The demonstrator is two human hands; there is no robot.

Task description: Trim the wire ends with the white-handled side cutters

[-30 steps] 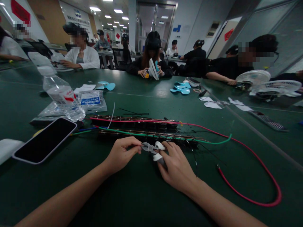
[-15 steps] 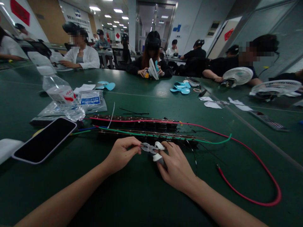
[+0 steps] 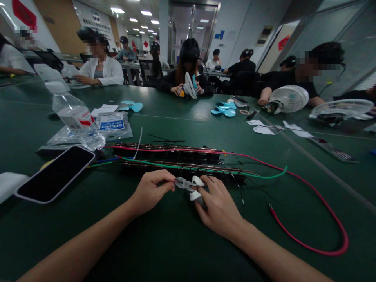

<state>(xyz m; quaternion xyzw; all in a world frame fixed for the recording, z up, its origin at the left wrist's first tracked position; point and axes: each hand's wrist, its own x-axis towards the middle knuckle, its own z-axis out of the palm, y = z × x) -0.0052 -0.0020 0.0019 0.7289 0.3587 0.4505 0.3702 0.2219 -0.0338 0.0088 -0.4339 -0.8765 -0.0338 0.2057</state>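
Note:
My right hand [image 3: 219,207] grips small cutting pliers [image 3: 188,184] by their white handles, the metal jaws pointing left. My left hand [image 3: 151,192] pinches something thin right at the jaws; what it is I cannot make out. Both hands rest on the green table [image 3: 176,243] just in front of two long dark strips [image 3: 176,158]. A red wire [image 3: 308,188] and a green wire [image 3: 264,176] run along the strips and loop off to the right.
A phone [image 3: 55,172] lies face up at the left, with a water bottle [image 3: 75,115] and a plastic packet [image 3: 113,123] behind it. Blue fan blades [image 3: 225,109], paper scraps and white fan grilles [image 3: 289,98] sit farther back, where other people work.
My hands and the pliers have stayed put. The person at the far right has lifted a white fan grille and moved it left across the table.

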